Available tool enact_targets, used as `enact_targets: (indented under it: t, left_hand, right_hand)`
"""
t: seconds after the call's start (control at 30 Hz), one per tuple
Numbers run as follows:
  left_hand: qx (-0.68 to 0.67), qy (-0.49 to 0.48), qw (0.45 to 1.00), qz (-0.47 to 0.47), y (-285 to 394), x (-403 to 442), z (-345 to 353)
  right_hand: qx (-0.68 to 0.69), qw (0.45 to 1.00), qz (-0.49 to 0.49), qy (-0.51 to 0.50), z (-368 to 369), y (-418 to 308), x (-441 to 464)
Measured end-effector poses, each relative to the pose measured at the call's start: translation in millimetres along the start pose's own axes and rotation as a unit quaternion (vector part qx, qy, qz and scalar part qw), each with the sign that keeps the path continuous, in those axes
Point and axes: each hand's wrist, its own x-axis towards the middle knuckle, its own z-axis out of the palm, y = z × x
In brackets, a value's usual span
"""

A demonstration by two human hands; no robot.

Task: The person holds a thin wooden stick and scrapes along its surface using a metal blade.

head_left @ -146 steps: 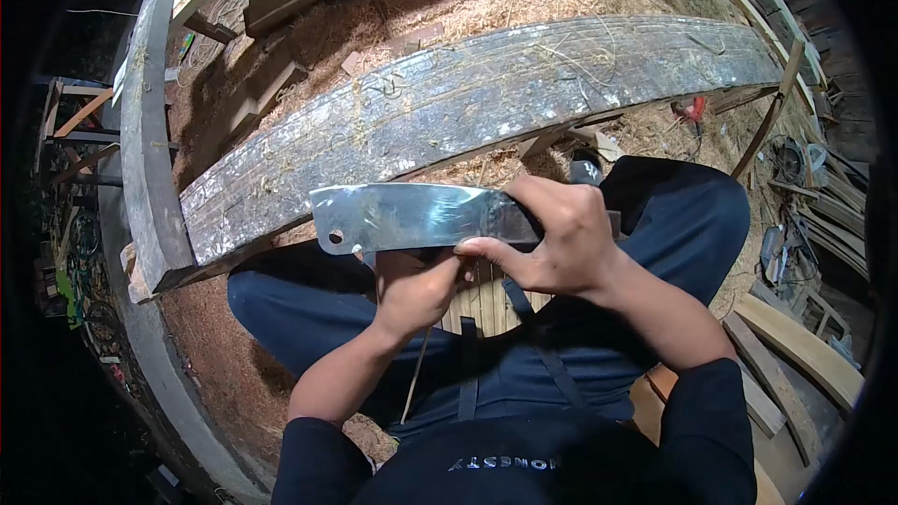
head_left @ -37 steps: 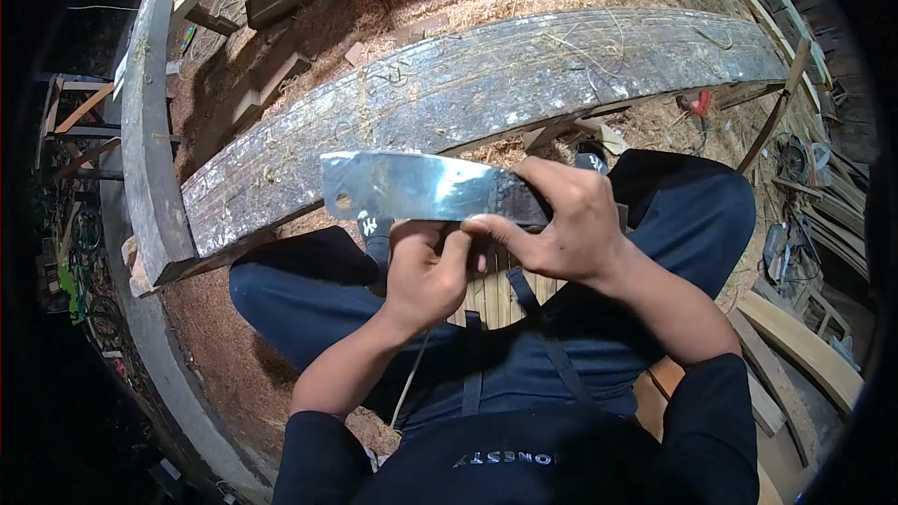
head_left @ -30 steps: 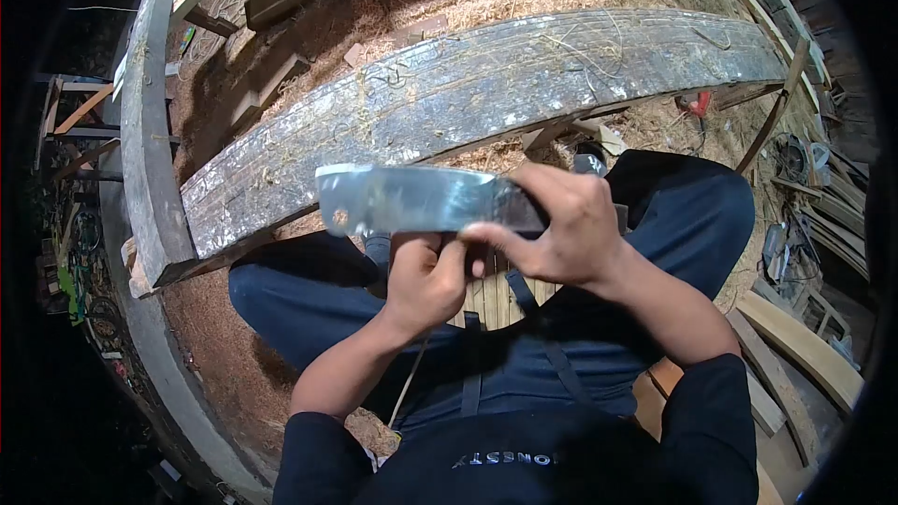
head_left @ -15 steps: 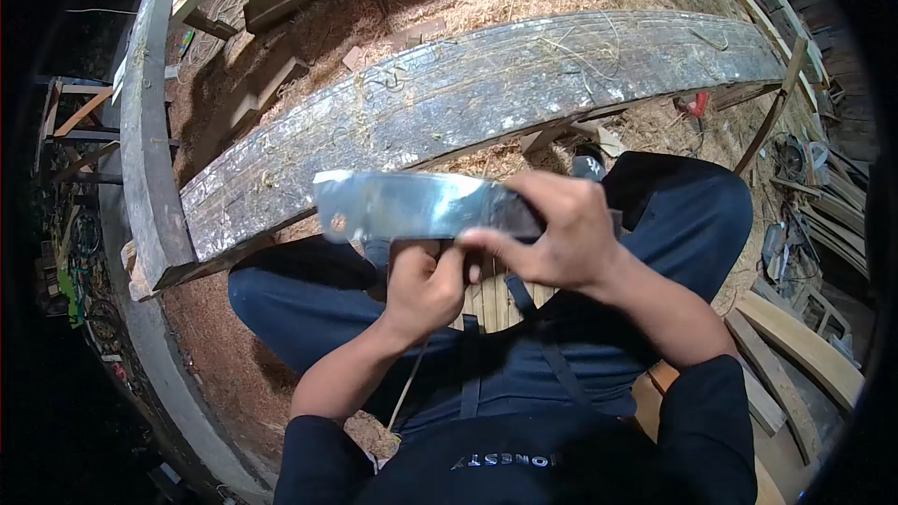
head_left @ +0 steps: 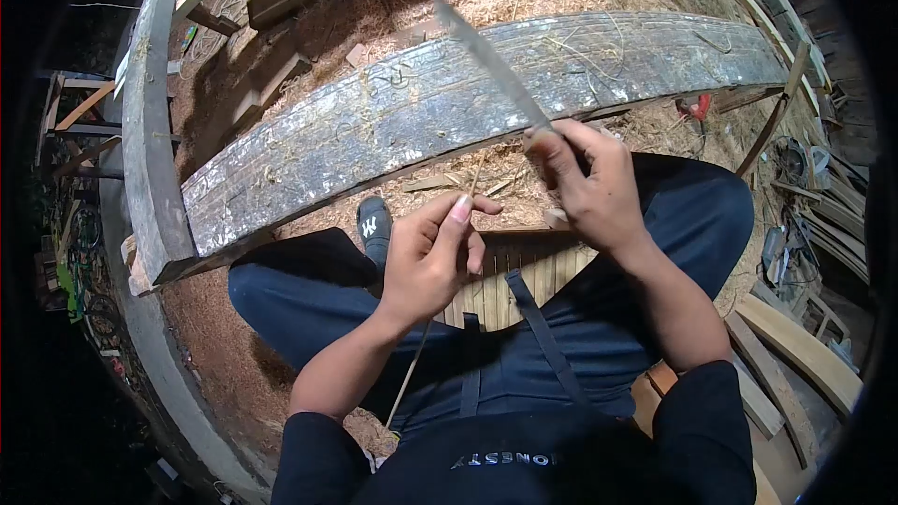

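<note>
In the head view my right hand (head_left: 597, 192) is closed around the handle of a cleaver (head_left: 494, 65). The blade is seen nearly edge-on and slants up and to the left, over the long plank. Lower and to the left, my left hand (head_left: 423, 260) pinches a thin wooden strip (head_left: 410, 376) between thumb and fingers. One end of the strip sticks up past the fingertips, while the rest runs down beside my lap. Blade and strip are apart. Part of the strip is hidden behind my left hand and wrist.
A long weathered plank (head_left: 393, 117) lies across in front of my knees. A slatted wooden seat (head_left: 491, 304) shows between my legs. Wood shavings (head_left: 220, 337) cover the ground. A beam (head_left: 148, 122) stands at left, and cut boards (head_left: 804, 351) lie at right.
The cleaver has lifted off from beside my left hand and turned from broadside to edge-on, its tip swinging up. My left hand stays nearly in place, with the strip's end now visible.
</note>
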Motion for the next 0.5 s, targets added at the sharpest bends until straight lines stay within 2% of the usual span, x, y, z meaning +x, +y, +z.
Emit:
enact_targets:
  t: [0.07,0.1,0.2,0.27,0.4,0.5]
  left_hand:
    - [-0.012,-0.014,1.0,-0.005,-2,2,-3]
    - [-0.012,-0.013,1.0,-0.006,-4,4,-4]
    - [-0.02,-0.021,0.999,-0.019,-9,9,-7]
    - [-0.021,-0.012,0.999,-0.039,-11,16,-7]
    - [-0.037,-0.009,0.998,-0.048,-15,31,-14]
    - [-0.074,-0.019,0.995,-0.057,-14,37,-15]
  right_hand:
    - [0.136,0.99,0.041,0.021,2,3,-1]
    - [0.137,0.989,0.041,0.02,1,4,0]
    - [0.241,0.962,0.129,-0.008,-1,5,1]
    - [0.232,0.964,0.129,-0.02,1,7,0]
    - [0.177,0.98,0.083,-0.021,13,18,-2]
    - [-0.007,0.994,-0.102,0.022,17,15,-1]
